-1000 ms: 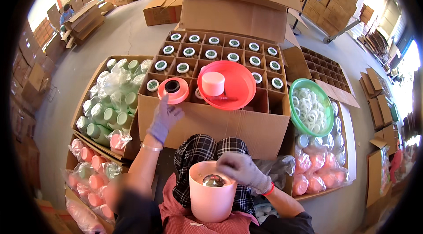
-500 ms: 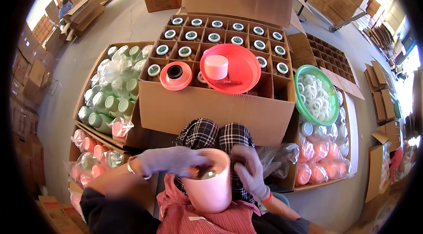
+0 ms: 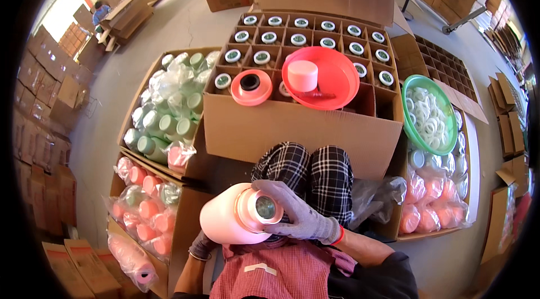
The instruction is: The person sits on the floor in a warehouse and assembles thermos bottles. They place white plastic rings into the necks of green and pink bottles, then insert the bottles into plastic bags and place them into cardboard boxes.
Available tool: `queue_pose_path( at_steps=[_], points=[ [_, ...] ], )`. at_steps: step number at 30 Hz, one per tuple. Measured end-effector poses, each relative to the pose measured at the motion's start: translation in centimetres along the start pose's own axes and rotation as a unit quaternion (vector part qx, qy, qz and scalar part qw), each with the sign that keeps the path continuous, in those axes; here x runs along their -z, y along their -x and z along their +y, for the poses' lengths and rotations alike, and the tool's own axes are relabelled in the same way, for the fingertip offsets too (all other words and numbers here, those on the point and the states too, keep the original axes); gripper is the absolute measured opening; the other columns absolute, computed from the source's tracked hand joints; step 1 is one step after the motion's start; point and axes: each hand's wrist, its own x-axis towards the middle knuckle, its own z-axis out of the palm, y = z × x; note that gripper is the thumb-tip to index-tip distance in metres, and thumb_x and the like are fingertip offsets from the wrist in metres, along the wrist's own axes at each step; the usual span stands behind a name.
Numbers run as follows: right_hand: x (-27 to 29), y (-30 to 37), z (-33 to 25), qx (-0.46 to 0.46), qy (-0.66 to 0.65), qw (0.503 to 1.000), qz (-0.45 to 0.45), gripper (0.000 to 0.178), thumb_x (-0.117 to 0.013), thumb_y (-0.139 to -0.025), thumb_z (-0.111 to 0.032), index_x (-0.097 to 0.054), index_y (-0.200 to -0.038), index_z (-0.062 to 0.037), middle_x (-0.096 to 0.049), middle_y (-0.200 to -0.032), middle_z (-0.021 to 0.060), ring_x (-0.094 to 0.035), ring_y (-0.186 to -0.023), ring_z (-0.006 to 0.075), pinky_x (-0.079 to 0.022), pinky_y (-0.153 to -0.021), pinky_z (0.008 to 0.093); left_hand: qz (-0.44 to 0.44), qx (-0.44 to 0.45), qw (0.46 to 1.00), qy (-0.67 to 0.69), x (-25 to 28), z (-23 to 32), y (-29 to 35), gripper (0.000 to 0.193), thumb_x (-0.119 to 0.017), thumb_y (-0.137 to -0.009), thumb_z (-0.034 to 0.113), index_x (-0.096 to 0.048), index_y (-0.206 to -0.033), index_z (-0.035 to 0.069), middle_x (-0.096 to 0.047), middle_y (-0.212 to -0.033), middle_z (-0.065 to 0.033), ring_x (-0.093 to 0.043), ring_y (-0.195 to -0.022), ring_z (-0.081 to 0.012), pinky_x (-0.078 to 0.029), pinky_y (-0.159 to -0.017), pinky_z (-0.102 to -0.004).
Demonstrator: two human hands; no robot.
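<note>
A pink flask body (image 3: 225, 217) lies tilted over my lap, its neck toward the right. Inside the neck shows a round, shiny glass mouth (image 3: 265, 207). My right hand (image 3: 301, 214), in a grey glove, has its fingers curled around the neck's rim. My left hand (image 3: 201, 245), also gloved, is under the flask's left lower side; its fingers are mostly hidden behind the pink wall. Ahead, a red basin (image 3: 347, 88) holds a pink cup (image 3: 302, 75) and a dark red, slim object. Left of it sits a pink collar piece (image 3: 239, 93) with a black ring (image 3: 250, 82).
Basin and collar rest on a divided carton (image 3: 304, 130) holding several white-rimmed, green-centred tops. A green basket (image 3: 409, 124) of white rings stands right, above bagged pink pieces (image 3: 428, 220). At left are cartons of green cups (image 3: 167, 124) and pink cups (image 3: 149, 209). A person (image 3: 101, 13) is far left.
The flask has gone from upright, wide open end up, to tilted with its neck toward the right. My left hand moved from the top to underneath; my right hand closed on the neck.
</note>
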Motion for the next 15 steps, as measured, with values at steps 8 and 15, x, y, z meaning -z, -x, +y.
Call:
queue_pose_path(
  at_steps=[8,15],
  points=[
    [1.0,1.6,-3.6,0.010,0.141,0.987,0.082,0.078,-0.078,-0.082,-0.030,-0.038,-0.140,0.0028,-0.045,-0.135,0.0228,-0.048,-0.123,0.0380,-0.042,-0.104,0.0437,-0.084,-0.077,0.988,-0.102,4.6,0.6,-5.3,0.063,-0.082,-0.072,0.021,-0.058,-0.128,0.004,-0.066,-0.119,-0.0121,-0.064,-0.105,-0.0236,-0.049,-0.093,-0.0366],
    [-0.4,12.1,-2.8,-0.315,0.142,0.938,-0.038,0.052,-0.075,-0.083,-0.023,-0.054,-0.125,-0.0005,-0.060,-0.113,0.0210,-0.062,-0.105,0.0349,-0.050,-0.094,0.0403,-0.293,-0.254,0.796,-0.465,-1.3,8.8,-11.4,0.039,-0.064,-0.086,0.046,-0.067,-0.102,0.010,-0.062,-0.074,0.0011,-0.063,-0.075,-0.0229,-0.046,-0.070,-0.0336]
  ],
)
